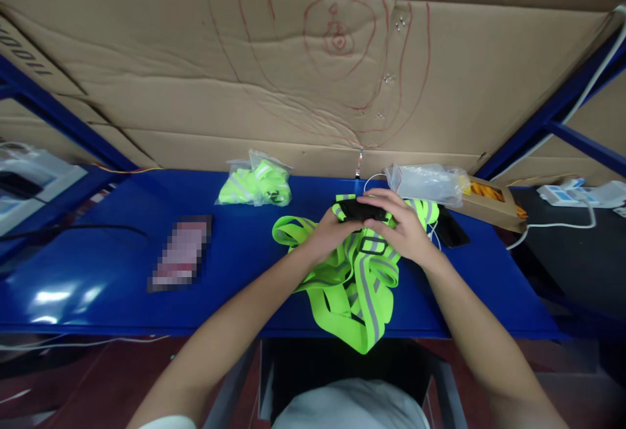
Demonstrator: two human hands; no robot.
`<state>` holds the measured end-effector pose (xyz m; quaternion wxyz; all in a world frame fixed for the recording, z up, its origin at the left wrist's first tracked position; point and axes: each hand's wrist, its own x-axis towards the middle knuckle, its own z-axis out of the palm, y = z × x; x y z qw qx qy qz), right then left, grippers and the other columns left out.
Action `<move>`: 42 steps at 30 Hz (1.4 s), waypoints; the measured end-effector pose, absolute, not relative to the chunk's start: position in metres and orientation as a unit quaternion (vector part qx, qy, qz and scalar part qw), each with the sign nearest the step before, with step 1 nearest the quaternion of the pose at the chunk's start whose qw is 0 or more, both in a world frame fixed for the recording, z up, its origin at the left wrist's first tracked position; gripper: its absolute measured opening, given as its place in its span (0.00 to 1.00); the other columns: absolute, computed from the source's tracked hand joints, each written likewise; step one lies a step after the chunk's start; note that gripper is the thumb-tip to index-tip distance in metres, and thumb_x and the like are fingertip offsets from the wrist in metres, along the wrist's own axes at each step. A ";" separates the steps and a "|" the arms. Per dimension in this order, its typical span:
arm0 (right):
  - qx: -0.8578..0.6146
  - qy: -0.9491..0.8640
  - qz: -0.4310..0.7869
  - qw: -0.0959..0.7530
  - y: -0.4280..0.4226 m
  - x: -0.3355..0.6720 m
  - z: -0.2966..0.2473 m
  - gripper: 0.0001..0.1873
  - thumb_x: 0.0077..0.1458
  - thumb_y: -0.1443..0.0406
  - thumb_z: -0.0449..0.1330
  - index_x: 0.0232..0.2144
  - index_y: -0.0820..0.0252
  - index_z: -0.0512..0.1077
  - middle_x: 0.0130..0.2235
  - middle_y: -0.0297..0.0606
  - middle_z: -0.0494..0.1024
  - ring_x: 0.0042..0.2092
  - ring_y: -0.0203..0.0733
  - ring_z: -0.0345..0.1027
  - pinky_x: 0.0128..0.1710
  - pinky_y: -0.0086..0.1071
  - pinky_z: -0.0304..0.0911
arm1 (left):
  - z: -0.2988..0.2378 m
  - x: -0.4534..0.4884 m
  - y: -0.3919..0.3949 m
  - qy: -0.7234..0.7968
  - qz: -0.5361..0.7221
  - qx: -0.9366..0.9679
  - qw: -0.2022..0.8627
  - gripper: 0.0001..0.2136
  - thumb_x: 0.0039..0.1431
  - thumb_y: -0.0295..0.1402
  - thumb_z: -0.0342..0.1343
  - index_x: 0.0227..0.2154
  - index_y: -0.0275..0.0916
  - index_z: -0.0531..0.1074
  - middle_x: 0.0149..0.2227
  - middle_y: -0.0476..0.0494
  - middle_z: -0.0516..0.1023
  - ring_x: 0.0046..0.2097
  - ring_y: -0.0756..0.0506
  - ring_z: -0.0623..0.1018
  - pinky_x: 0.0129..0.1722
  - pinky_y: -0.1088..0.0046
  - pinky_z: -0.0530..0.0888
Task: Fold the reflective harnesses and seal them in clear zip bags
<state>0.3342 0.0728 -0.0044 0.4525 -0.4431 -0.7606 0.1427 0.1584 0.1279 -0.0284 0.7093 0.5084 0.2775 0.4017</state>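
Observation:
A neon-green reflective strap vest [352,285] with grey bands lies bunched on the blue table [98,272], one loop hanging over the front edge. My left hand [328,232] and my right hand [398,223] meet above it, both closed on a black piece [359,210] at the top of the vest. A black buckle [372,245] shows just below my right hand's fingers.
A clear bag with a folded green vest [255,183] lies at the back. A blurred flat item [180,253] sits to the left. An empty clear bag [428,182], a cardboard box [493,202] and a dark phone [450,228] are on the right. Cardboard lines the wall.

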 end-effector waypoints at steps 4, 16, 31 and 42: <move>-0.431 -0.736 0.180 0.491 0.072 0.333 -0.005 0.22 0.64 0.54 0.63 0.59 0.48 0.73 0.60 0.43 0.73 0.64 0.51 0.66 0.66 0.49 0.61 | -0.029 0.160 0.121 0.267 0.383 0.494 0.733 0.22 0.44 0.34 0.74 0.45 0.39 0.82 0.44 0.43 0.85 0.49 0.38 0.81 0.54 0.61 0.72; -0.444 -0.562 0.375 0.588 0.088 0.334 0.025 0.20 0.47 0.61 0.76 0.42 0.52 0.77 0.44 0.32 0.78 0.41 0.37 0.74 0.42 0.31 0.72 | -0.017 0.163 0.113 0.240 0.383 0.440 0.776 0.26 0.38 0.30 0.78 0.45 0.42 0.81 0.44 0.47 0.84 0.47 0.41 0.81 0.54 0.63 0.72; -0.464 -0.508 0.310 0.656 0.112 0.304 0.042 0.21 0.47 0.61 0.74 0.38 0.50 0.67 0.42 0.31 0.73 0.44 0.39 0.71 0.46 0.35 0.72 | -0.011 0.156 0.112 0.289 0.393 0.416 0.767 0.25 0.45 0.40 0.77 0.47 0.42 0.81 0.49 0.42 0.84 0.55 0.38 0.80 0.60 0.59 0.70; -0.488 -0.536 0.260 0.638 0.117 0.303 0.028 0.21 0.52 0.60 0.70 0.45 0.49 0.66 0.48 0.35 0.74 0.50 0.43 0.71 0.52 0.38 0.71 | -0.015 0.162 0.116 0.268 0.433 0.452 0.732 0.27 0.47 0.41 0.76 0.51 0.43 0.79 0.49 0.43 0.84 0.56 0.37 0.79 0.60 0.59 0.71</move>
